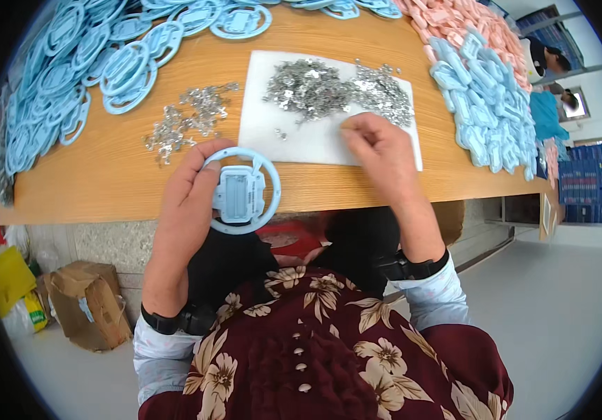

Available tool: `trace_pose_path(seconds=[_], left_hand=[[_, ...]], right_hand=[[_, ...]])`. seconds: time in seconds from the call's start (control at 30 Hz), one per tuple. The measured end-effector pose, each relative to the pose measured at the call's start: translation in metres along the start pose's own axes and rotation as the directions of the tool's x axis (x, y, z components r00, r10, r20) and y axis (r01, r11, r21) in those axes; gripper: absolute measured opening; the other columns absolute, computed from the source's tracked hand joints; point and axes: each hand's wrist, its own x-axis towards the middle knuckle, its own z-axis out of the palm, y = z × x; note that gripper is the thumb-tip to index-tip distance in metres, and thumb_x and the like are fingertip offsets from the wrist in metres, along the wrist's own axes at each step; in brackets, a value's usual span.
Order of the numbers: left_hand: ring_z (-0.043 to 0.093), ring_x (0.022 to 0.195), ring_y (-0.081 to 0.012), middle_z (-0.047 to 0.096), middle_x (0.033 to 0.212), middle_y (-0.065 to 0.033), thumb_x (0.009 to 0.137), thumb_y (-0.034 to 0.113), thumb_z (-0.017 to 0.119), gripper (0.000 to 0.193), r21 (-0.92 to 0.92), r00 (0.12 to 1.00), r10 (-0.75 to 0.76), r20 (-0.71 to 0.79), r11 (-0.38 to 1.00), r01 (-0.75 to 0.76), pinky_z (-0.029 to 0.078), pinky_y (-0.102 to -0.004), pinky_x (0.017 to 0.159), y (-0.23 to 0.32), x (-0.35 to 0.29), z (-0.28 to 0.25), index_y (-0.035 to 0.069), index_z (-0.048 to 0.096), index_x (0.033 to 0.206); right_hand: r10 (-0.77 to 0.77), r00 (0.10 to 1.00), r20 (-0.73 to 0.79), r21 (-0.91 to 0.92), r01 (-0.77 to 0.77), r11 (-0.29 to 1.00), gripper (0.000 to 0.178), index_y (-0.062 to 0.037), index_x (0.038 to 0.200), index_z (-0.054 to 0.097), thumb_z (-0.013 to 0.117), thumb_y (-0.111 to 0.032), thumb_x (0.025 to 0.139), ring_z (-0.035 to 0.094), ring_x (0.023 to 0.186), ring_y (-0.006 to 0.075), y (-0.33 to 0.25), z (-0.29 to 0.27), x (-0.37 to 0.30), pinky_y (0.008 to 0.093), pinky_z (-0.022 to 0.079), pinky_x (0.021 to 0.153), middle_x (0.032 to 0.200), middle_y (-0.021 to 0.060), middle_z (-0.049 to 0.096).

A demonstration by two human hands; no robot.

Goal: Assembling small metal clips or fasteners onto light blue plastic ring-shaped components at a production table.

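Note:
My left hand (192, 189) grips the left side of a round light-blue plastic ring part (269, 171) with a rectangular battery-box shape in its middle. The part is held up at the table's near edge. Over the front right of a white foam sheet (259, 133), my right hand (378, 147) is closed, thumb and forefinger pinched together. Whatever sits in that pinch is too small to make out. Beyond it on the sheet lie a heap of small silvery metal pieces (308, 87) and a second silvery heap (383, 94) to the right.
More small metal pieces (189, 115) lie loose left of the sheet. Blue ring parts (56, 77) are piled at the far left. At the right are piles of light-blue parts (486, 105) and pink parts (469, 28). A cardboard box (87, 308) stands on the floor, lower left.

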Motion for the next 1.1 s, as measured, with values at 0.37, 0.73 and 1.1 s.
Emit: trace_pose_path(seconds=[0.37,0.73,1.1], left_hand=[[0.061,0.076,-0.0013,0.066,0.093,0.0031,0.102,0.013,0.043,0.031,-0.066,0.991,-0.011,0.131,0.998,0.02,0.047,-0.0172,0.058,0.001,0.012,0.054,0.009,0.061,0.127],[0.058,0.075,-0.004,0.063,0.087,0.003,0.104,0.021,0.049,0.027,0.134,0.959,0.118,0.258,0.979,-0.156,0.047,-0.0221,0.066,-0.002,0.04,0.097,0.008,0.063,0.122],[0.067,0.081,-0.0259,0.072,0.089,-0.0138,0.096,0.025,0.059,0.024,0.504,0.918,0.204,0.341,0.785,-0.361,0.051,-0.0372,0.077,0.017,0.085,0.138,0.003,0.067,0.101]], right_hand=[[-0.19,0.976,-0.109,-0.379,0.135,0.916,0.021,-0.0069,0.103,0.07,0.062,-0.021,0.09,0.064,0.098,0.0372,0.055,-0.046,0.02,0.0447,0.05,0.086,0.099,0.0165,0.069],[0.03,0.998,-0.061,-0.01,-0.031,0.999,0.024,-0.0033,0.103,0.067,0.064,-0.024,0.092,0.065,0.091,0.0357,0.049,-0.046,0.003,0.0425,0.05,0.08,0.095,0.0187,0.068],[0.061,0.997,0.04,0.127,-0.065,0.99,0.026,-0.0009,0.104,0.068,0.066,-0.023,0.091,0.066,0.088,0.0311,0.044,-0.046,0.006,0.038,0.051,0.08,0.091,0.0186,0.068]])
